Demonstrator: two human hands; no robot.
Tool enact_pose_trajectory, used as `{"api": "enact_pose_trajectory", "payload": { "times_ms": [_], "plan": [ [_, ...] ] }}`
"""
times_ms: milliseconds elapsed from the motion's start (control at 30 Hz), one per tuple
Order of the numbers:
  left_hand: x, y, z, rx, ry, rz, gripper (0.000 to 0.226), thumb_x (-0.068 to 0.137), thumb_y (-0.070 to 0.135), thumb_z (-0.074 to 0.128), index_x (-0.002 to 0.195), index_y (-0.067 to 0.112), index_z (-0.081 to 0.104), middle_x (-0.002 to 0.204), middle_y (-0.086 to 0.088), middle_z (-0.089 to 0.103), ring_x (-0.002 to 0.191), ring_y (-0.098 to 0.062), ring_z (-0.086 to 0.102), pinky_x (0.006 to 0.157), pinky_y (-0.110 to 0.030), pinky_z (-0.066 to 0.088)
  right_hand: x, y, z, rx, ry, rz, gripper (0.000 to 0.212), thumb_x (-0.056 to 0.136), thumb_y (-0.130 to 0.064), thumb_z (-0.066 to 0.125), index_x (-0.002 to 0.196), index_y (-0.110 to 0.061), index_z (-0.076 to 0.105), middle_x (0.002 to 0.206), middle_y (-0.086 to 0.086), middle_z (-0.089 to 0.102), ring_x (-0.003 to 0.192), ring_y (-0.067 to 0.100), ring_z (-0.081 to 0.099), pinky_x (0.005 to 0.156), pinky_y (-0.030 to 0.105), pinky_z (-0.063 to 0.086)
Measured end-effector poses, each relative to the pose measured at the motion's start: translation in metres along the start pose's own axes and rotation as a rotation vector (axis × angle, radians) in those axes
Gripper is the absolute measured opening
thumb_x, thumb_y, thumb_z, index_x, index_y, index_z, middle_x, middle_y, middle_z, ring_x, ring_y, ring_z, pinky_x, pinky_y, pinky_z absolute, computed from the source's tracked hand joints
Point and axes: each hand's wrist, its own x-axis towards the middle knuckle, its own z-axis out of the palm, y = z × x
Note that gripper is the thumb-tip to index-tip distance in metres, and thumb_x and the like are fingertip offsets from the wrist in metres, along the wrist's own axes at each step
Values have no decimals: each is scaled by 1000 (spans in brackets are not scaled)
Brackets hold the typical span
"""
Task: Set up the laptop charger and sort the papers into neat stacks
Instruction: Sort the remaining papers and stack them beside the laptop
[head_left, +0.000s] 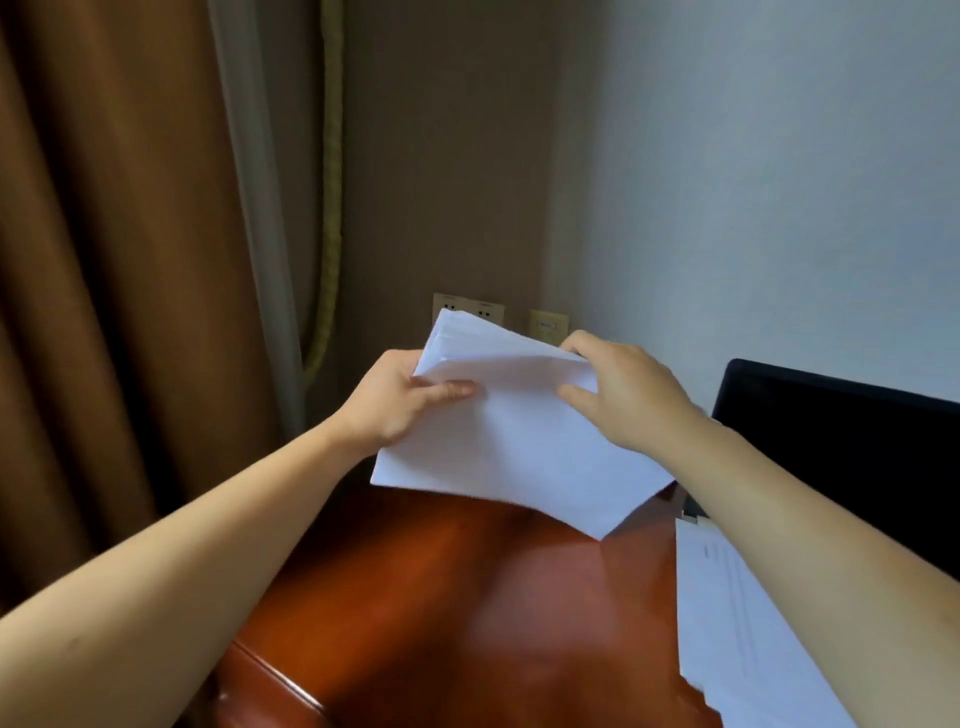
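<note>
Two hands up: left hand (397, 402) and right hand (621, 395) grip one paper stack (511, 447) above the desk (467, 597); second pile (727, 613) lies right, near one laptop (841, 447).

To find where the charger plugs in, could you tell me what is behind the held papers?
Above the papers, wall sockets and a smaller wall plate show; their lower parts, and anything below them, are covered.

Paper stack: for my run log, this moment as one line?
left hand: grips paper stack | right hand: grips it too | stack: held above desk | other papers: on desk
</note>
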Motion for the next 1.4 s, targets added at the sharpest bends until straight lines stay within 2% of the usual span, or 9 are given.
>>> {"api": "enact_pose_trajectory", "payload": {
  "times_ms": [133, 433, 600, 700, 867, 1033, 1233, 1333, 1400],
  "plan": [
    [-19, -22, 2, -206, 59, -147, 22, 87, 14, 78, 108, 12, 79, 103, -3, 79, 91, -21, 77, 78, -32, 62, -9, 42, 1, 223, -119, 218, 29, 77, -45, 80, 97, -33, 63, 103, -10, 67, 94, 18, 63, 83, 41, 54],
    [-18, -40, 3, -445, 159, -282, 28, 81, 22, 80, 108, 14, 76, 104, -5, 79, 92, -23, 77, 79, -35, 62, -38, 77, 51, 1034, -15, 519, 35, 86, -7, 74, 119, -17, 65, 111, 0, 75, 98, 17, 73, 87, 37, 55],
    [-25, -60, 22, -336, 157, -326, 36, 85, 32, 80, 119, 24, 69, 107, 5, 78, 96, -17, 76, 81, -36, 61, -56, 67, 104, 1008, 175, 641, 34, 86, -4, 73, 117, -16, 66, 107, 1, 74, 96, 22, 71, 89, 41, 56],
    [-32, -71, 38, -271, 323, -360, 47, 87, 45, 78, 126, 27, 57, 109, 8, 73, 94, -13, 73, 78, -31, 59, -62, 61, 120, 1061, 262, 695, 40, 79, -5, 75, 114, -20, 65, 104, -1, 74, 96, 23, 71, 90, 43, 56],
    [-38, -63, 56, -179, 511, -349, 23, 105, 42, 49, 125, 31, 46, 107, 21, 58, 100, -4, 58, 79, -31, 44, -60, 59, 117, 1088, 271, 699, 33, 82, 2, 71, 102, -24, 65, 102, -2, 73, 97, 24, 70, 90, 42, 55],
    [-39, -60, 62, -33, 444, -281, 27, 110, 37, 34, 130, 24, 47, 112, 16, 56, 108, -8, 54, 88, -29, 38, -68, 53, 114, 1058, 317, 651, 38, 90, 0, 64, 123, -16, 59, 104, -7, 68, 101, 17, 66, 79, 28, 51],
    [-32, -59, 55, -175, 422, -331, 52, 103, 48, 52, 150, 29, 39, 137, 7, 56, 125, -17, 55, 107, -44, 46, -58, 49, 90, 1075, 403, 611, 46, 85, -11, 68, 127, -22, 52, 111, -3, 68, 100, 14, 67, 83, 31, 53],
    [-20, -44, 47, -299, 420, -293, 56, 101, 53, 52, 151, 32, 41, 138, 10, 56, 123, -11, 55, 101, -33, 46, -48, 45, 73, 1017, 469, 582, 51, 87, -9, 65, 130, -33, 49, 104, -15, 63, 86, 3, 62, 66, 15, 47],
    [-15, -38, 44, -347, 384, -313, 53, 102, 54, 50, 151, 33, 43, 134, 13, 57, 119, -8, 56, 92, -27, 44, -47, 41, 74, 966, 493, 583, 50, 87, -10, 64, 128, -34, 50, 102, -18, 62, 86, 2, 61, 68, 17, 47]
  ]
}}
